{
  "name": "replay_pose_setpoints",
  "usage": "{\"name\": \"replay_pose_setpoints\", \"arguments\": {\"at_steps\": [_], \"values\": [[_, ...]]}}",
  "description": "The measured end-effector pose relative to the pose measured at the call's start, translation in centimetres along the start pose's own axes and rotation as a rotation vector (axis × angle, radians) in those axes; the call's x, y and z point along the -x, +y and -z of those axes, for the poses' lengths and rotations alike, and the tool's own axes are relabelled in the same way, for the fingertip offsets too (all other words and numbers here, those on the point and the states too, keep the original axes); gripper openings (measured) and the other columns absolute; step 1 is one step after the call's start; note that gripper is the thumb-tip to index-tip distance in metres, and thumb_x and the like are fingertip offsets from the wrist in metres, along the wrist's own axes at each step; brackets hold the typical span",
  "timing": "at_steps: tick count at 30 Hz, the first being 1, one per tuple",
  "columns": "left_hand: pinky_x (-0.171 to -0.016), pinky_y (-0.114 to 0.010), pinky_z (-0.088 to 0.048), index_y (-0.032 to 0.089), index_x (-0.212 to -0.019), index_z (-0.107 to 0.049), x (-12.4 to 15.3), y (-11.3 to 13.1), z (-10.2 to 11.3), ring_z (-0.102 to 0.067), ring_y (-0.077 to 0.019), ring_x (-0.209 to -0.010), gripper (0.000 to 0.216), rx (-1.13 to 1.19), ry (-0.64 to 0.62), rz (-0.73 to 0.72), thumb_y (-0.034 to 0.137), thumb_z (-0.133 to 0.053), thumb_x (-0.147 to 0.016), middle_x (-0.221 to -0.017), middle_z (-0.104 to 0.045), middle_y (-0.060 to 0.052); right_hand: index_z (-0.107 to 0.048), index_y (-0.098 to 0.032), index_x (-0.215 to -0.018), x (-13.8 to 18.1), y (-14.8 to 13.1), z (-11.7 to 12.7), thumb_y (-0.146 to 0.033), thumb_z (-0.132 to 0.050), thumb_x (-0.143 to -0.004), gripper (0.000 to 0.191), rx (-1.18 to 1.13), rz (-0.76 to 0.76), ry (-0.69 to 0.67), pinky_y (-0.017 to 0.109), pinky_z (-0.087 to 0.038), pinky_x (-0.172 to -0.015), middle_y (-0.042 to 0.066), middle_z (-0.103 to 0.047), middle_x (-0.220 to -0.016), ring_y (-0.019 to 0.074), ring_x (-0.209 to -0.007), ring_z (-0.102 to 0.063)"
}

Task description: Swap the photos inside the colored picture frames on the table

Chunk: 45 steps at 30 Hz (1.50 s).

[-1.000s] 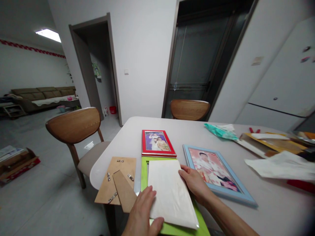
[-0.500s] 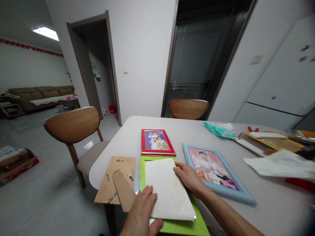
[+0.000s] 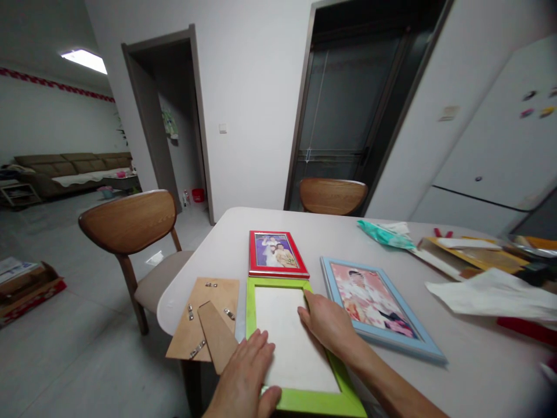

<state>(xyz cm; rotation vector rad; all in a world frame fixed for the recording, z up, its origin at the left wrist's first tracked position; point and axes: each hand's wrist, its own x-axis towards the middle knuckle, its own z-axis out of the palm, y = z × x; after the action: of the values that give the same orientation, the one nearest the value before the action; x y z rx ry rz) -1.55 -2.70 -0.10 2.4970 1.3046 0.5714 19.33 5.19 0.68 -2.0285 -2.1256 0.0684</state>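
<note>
A green picture frame (image 3: 313, 400) lies face down at the table's near edge, a white sheet (image 3: 287, 348) flat inside its opening. My left hand (image 3: 248, 371) rests over the frame's lower left side, fingers stretched out and thumb apart near the bottom corner. At the upper right side, my right hand (image 3: 328, 325) grips the frame's edge, its thumb over the sheet; its other fingers are partly hidden. Left of the frame lies a brown backing board (image 3: 217, 290) with metal clips and a stand leg (image 3: 215, 331), partly covered by my left hand.
A red picture frame (image 3: 278, 273) with a photo lies just beyond the green one. To the right is a light blue picture frame (image 3: 391, 342). Teal plastic packaging (image 3: 385, 235), envelopes (image 3: 491, 252) and white paper (image 3: 491, 293) lie farther right. Wooden chairs (image 3: 130, 220) stand around the table (image 3: 243, 217).
The white sheet, which overlapped the green frame's lower rim, now sits within the opening. My right hand has shifted slightly left and down onto the frame's edge; my left hand barely moved.
</note>
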Motion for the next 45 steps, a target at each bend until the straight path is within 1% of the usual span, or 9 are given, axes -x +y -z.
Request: {"name": "replay_pose_setpoints", "arguments": {"at_steps": [4, 9, 13, 16, 23, 30, 35, 41, 45], "values": [[-0.093, -0.049, -0.032, 0.021, -0.121, -0.038, 2.9, -4.1, 1.5, -0.033, -0.0267, -0.118, 0.062, -0.100, 0.135, 0.117, 0.012, -0.052, -0.061, -0.129, -0.038, -0.011, -0.052, -0.015, -0.103, 0.7, -1.2, 0.5, -0.031, -0.037, -0.079, 0.033, -0.140, 0.108, 0.015, 0.030, -0.037, -0.065, 0.012, -0.060, -0.091, 0.0204, -0.078, -0.056], [-0.093, -0.045, -0.033, 0.013, -0.114, -0.045, 4.5, -9.6, 1.5, -0.037, -0.0286, -0.116, 0.056, -0.263, 0.276, 0.354, 0.012, -0.054, -0.058, -0.125, -0.043, -0.016, -0.054, -0.018, -0.104, 2.3, -7.8, 1.0, -0.032, -0.044, -0.075, 0.034, -0.313, 0.394, -0.006, 0.031, -0.034, -0.077, 0.009, -0.058, -0.093, 0.0201, -0.088, -0.049], [-0.091, -0.041, -0.038, 0.012, -0.105, -0.051, 4.4, -11.2, 0.7, -0.045, -0.0259, -0.110, 0.045, -0.277, 0.350, 0.348, 0.013, -0.051, -0.061, -0.119, -0.049, -0.015, -0.052, -0.019, -0.103, 2.8, -13.1, -0.4, -0.052, -0.054, -0.061, 0.054, -0.270, 0.472, -0.047, 0.041, -0.033, -0.076, 0.011, -0.055, -0.092, 0.0259, -0.085, -0.047], [-0.089, -0.040, -0.041, 0.015, -0.102, -0.052, 4.7, -10.9, 1.0, -0.049, -0.0262, -0.106, 0.042, -0.257, 0.397, 0.349, 0.016, -0.053, -0.060, -0.115, -0.053, -0.013, -0.049, -0.018, -0.106, 2.5, -14.6, -1.5, -0.041, -0.061, -0.055, 0.057, -0.322, 0.449, -0.071, 0.038, -0.035, -0.074, 0.010, -0.052, -0.094, 0.0252, -0.085, -0.047], [-0.089, -0.039, -0.041, 0.019, -0.113, -0.045, 4.0, -6.0, 3.5, -0.045, -0.0255, -0.110, 0.049, -0.214, 0.510, 0.142, 0.022, -0.058, -0.065, -0.121, -0.048, -0.012, -0.050, -0.022, -0.103, 4.0, -10.7, 2.1, -0.020, -0.054, -0.059, 0.045, -0.595, 0.438, -0.052, 0.029, -0.037, -0.078, 0.005, -0.047, -0.093, 0.0181, -0.088, -0.044], [-0.088, -0.036, -0.043, 0.013, -0.113, -0.043, 0.8, -0.6, -0.1, -0.045, -0.0247, -0.110, 0.053, -0.039, 0.330, -0.114, 0.015, -0.060, -0.063, -0.119, -0.049, -0.016, -0.056, -0.022, -0.099, 6.7, -1.7, 3.3, -0.016, -0.050, -0.062, 0.038, -0.530, 0.311, -0.108, 0.033, -0.037, -0.082, 0.006, -0.049, -0.095, 0.0181, -0.090, -0.046], [-0.087, -0.047, -0.041, 0.013, -0.106, -0.049, -0.8, 0.6, -1.6, -0.048, -0.0275, -0.106, 0.045, 0.011, 0.146, -0.026, 0.014, -0.058, -0.062, -0.115, -0.052, -0.017, -0.057, -0.021, -0.097, 6.9, 0.6, 2.0, -0.018, -0.048, -0.063, 0.036, -0.458, 0.270, -0.101, 0.033, -0.037, -0.081, 0.007, -0.051, -0.094, 0.0192, -0.089, -0.048], [-0.094, -0.052, -0.029, 0.013, -0.103, -0.053, -1.3, 1.6, 0.1, -0.041, -0.0267, -0.112, 0.033, 0.009, -0.073, 0.065, 0.016, -0.050, -0.070, -0.115, -0.053, -0.013, -0.058, -0.021, -0.096, 6.6, 0.2, 0.2, -0.021, -0.050, -0.062, 0.034, -0.310, 0.306, -0.005, 0.035, -0.036, -0.076, 0.007, -0.051, -0.090, 0.0204, -0.084, -0.047], [-0.098, -0.051, -0.021, 0.014, -0.107, -0.050, -1.0, 2.0, 1.0, -0.032, -0.0277, -0.119, 0.047, 0.043, -0.177, 0.102, 0.035, -0.060, -0.066, -0.125, -0.043, -0.014, -0.057, -0.021, -0.096, 6.6, 0.1, 0.1, -0.022, -0.050, -0.065, 0.031, -0.261, 0.342, 0.015, 0.036, -0.037, -0.074, 0.008, -0.051, -0.090, 0.0208, -0.083, -0.047]]}}
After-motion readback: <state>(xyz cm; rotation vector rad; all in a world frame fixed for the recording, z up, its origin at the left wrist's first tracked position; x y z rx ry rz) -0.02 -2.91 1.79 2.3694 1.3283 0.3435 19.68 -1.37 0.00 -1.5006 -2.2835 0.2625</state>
